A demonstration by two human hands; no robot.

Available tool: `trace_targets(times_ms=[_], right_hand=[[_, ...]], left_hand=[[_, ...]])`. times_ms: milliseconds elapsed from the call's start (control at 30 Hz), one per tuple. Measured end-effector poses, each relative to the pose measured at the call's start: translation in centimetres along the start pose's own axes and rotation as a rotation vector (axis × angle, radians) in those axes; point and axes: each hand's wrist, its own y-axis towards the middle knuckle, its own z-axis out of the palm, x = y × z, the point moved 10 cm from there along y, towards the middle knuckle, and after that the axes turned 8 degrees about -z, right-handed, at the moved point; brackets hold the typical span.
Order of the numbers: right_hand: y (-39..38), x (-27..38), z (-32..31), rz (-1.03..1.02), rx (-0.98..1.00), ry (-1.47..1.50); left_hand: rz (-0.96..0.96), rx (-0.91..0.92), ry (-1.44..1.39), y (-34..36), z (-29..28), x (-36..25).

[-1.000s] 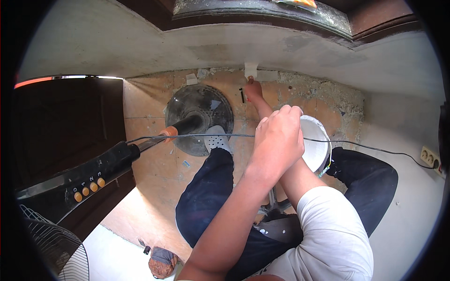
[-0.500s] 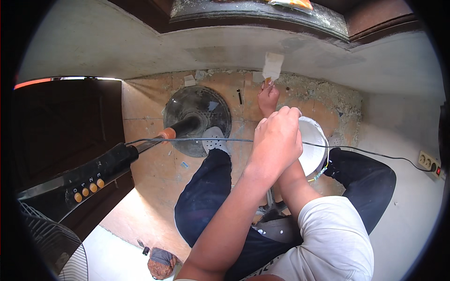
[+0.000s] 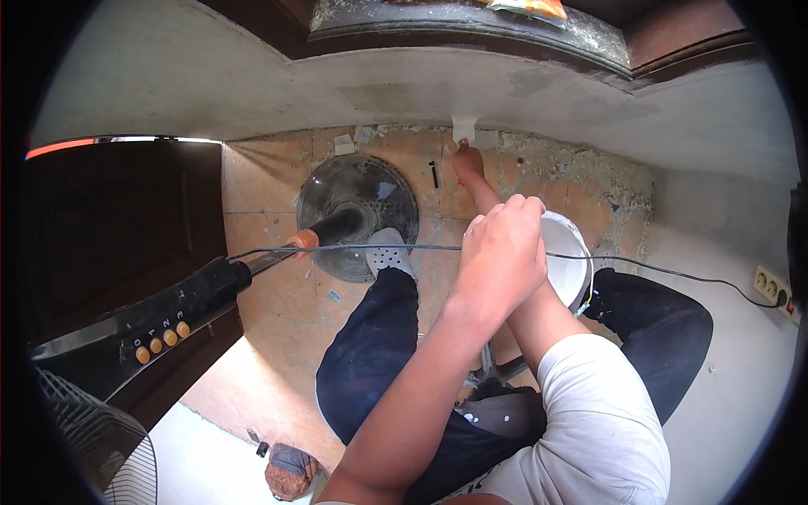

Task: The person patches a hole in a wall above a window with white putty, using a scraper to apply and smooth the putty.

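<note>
My right hand (image 3: 469, 166) reaches out under my left forearm and grips a flat paintbrush (image 3: 464, 129) by its handle. The brush's wide white end meets the foot of the pale wall (image 3: 379, 93), just above the floor. Nearer to me, my left hand (image 3: 503, 248) is closed over the left rim of a white bucket (image 3: 568, 257). The bucket stands between my knees with a thin wire handle hanging at its right. Its inside is white; my hand and arm hide part of it.
A pedestal fan's round black base (image 3: 358, 198) stands left of my foot, its pole leaning toward me. A dark cord (image 3: 665, 273) crosses the view to a socket strip (image 3: 770, 286). Debris (image 3: 589, 164) lies along the wall. A dark ledge (image 3: 471, 38) juts out above.
My right hand has moved left and slightly toward the wall's foot. The brush has come lower and to the left with it. My left hand stays on the bucket.
</note>
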Motion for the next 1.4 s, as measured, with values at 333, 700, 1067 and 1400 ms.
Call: trace_targets(times_ms=[333, 700, 1067, 1400], right_hand=[[1.1, -1.3, 2.5, 0.164, 0.132, 0.024], [-1.4, 4.6, 0.6, -0.067, -0.055, 0.25], [-5.0, 11.4, -0.5, -0.439, -0.259, 0.072], [-0.6, 2.4, 7.8, 0.041, 0.051, 0.092]], left_hand=[[0.0, 0.013, -0.014, 0.2, -0.2, -0.1], [0.027, -0.016, -0.023, 0.2, -0.3, -0.5], [0.042, -0.022, -0.028, -0.1, -0.6, -0.6], [-0.001, -0.012, -0.016, 0.0, -0.7, 0.1]])
